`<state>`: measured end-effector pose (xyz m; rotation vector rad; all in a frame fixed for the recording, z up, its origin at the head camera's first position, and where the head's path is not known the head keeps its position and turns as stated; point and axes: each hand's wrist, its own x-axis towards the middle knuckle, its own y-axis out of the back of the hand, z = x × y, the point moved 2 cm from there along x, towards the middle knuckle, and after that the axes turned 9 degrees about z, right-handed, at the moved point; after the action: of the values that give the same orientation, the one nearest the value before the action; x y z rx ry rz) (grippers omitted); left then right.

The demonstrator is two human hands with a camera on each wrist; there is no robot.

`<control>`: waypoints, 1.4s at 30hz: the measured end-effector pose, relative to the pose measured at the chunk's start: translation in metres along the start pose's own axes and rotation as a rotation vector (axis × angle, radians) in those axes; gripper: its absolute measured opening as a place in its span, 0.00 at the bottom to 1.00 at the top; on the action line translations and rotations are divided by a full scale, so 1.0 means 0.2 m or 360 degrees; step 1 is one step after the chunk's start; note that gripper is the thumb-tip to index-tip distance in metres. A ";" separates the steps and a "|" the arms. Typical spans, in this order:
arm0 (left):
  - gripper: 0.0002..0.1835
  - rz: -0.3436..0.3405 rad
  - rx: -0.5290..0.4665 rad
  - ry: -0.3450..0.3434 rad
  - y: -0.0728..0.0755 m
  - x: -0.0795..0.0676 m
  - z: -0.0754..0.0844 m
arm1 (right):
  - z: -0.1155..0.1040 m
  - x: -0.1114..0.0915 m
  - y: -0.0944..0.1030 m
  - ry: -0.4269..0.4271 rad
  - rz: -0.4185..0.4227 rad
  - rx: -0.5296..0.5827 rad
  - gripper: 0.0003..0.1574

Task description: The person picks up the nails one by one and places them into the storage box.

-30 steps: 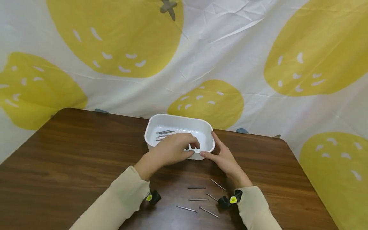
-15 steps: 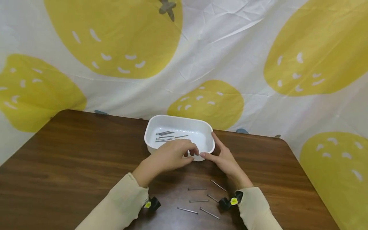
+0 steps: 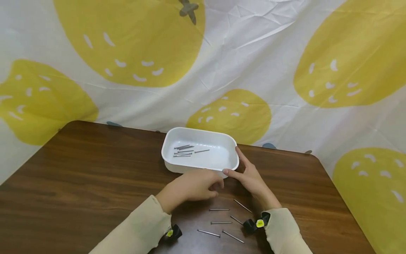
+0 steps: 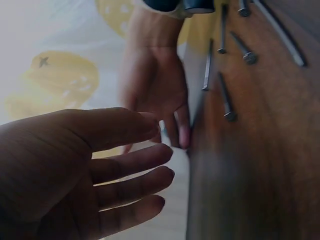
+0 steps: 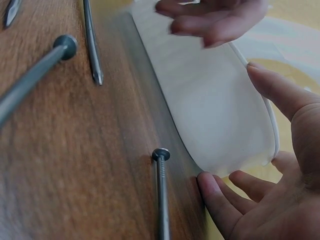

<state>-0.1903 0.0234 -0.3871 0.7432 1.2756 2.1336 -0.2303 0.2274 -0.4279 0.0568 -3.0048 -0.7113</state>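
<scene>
A white rectangular tray (image 3: 177,167) with rounded corners stands near the back edge of the table. Several steel nails (image 3: 182,155) lie together in its left part, with a single nail (image 3: 202,151) a little to their right. My right hand (image 3: 252,180) holds the tray's right front corner, thumb on the rim and fingers along the end. In front of the near wall hovers my left hand (image 3: 197,185), its fingers loosely bent and apart. Nothing shows between them in the left wrist view, where the thumb (image 4: 120,127) is separate from the fingertips.
On the brown wooden table (image 3: 111,176), several more nails (image 3: 221,222) lie scattered before the tray, between the two forearms. One of them passes under the right wrist's camera (image 3: 250,226). A white cloth (image 3: 142,106) with yellow fruit shapes hangs behind the table.
My left hand has drawn back from over the tray towards the near side, uncovering the single nail lying inside. The right hand keeps its place at the corner.
</scene>
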 end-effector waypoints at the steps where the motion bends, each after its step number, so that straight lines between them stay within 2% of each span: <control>1: 0.10 -0.0027 -0.0006 -0.0012 -0.01 0.00 0.00 | 0.00 0.00 0.00 -0.0001 -0.0002 0.0004 0.60; 6: 0.10 -0.0074 -0.0052 -0.0078 -0.06 0.01 0.03 | 0.00 0.00 0.00 -0.0001 -0.0010 0.0044 0.61; 9: 0.11 -0.0097 -0.0023 -0.0088 -0.08 0.01 0.04 | 0.00 0.00 0.00 0.0001 -0.0008 0.0054 0.60; 23: 0.15 -0.0171 0.0106 -0.0069 -0.18 0.01 0.07 | -0.01 0.00 0.00 -0.0026 -0.0008 0.0041 0.60; 29: 0.14 -0.0141 0.0229 -0.0119 -0.22 0.01 0.10 | -0.01 0.00 0.00 -0.0017 -0.0001 0.0028 0.60; 36: 0.11 -0.0035 0.0395 -0.0178 -0.23 0.00 0.17 | -0.01 0.00 0.00 -0.0018 0.0004 0.0008 0.61; 42: 0.12 -0.0019 0.0432 -0.0166 -0.23 0.00 0.18 | 0.00 0.00 0.00 -0.0009 -0.0005 0.0031 0.61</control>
<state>-0.1572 0.0631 -0.4144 0.9423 1.5259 1.9061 -0.2311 0.2274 -0.4275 0.0603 -3.0177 -0.6833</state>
